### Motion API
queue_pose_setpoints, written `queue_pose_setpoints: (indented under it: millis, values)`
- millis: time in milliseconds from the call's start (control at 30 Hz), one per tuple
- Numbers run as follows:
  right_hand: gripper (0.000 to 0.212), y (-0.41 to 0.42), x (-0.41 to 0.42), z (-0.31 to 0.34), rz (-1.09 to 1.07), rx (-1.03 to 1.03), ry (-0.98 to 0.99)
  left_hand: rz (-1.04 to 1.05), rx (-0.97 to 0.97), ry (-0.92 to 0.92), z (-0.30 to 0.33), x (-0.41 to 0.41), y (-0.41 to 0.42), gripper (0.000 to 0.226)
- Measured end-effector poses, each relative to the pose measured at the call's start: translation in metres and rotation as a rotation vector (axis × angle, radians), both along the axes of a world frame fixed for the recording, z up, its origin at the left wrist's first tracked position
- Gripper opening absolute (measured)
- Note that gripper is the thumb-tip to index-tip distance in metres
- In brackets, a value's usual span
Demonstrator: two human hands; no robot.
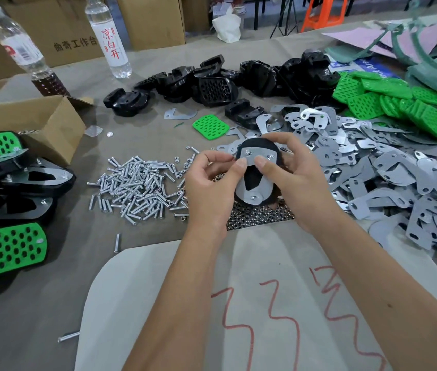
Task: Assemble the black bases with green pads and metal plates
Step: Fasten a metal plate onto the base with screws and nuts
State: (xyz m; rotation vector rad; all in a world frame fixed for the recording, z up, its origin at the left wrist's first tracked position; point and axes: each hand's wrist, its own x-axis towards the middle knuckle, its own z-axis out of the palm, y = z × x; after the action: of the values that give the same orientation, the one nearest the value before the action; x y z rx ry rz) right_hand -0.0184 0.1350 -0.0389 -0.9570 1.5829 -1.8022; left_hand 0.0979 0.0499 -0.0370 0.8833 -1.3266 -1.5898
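Grey-covered workbench (38, 317), cluttered, cartons behind.
I see both hands raised over the nut pile (257, 215) gripping one black base (254, 180) with its metal plate (258, 156) on top: left hand (209, 183) pinches its left edge, right hand (295, 172) curls round the right side. Loose screws (137, 183) lie left, spare plates (372, 172) right, black bases (212, 84) and green pads (399, 103) beyond, finished units (6, 210) far left, two bottles (107, 36) at back.

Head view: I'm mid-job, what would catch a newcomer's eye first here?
Both hands, left hand and right hand, hold a black base with a metal plate over it at the centre. Bright green pads are heaped at far right above a sprawl of grey plates. A pile of screws lies left of the hands.
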Motion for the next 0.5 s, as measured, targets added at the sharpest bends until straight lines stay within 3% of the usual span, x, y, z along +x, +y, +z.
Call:
queue_pose_setpoints:
  millis: [133,367,500]
  values:
    - [0.036,-0.001,0.002,0.000,-0.050,-0.032,0.012,0.017,-0.203,-0.127,-0.003,0.000,0.001,0.019]
    - [0.038,-0.003,0.010,-0.003,-0.090,0.034,0.391,0.159,-0.516,-0.347,-0.001,0.000,0.006,0.026]
    - [0.041,-0.004,0.013,-0.002,-0.116,0.044,0.510,0.179,-0.744,-0.528,0.003,0.003,0.007,0.031]
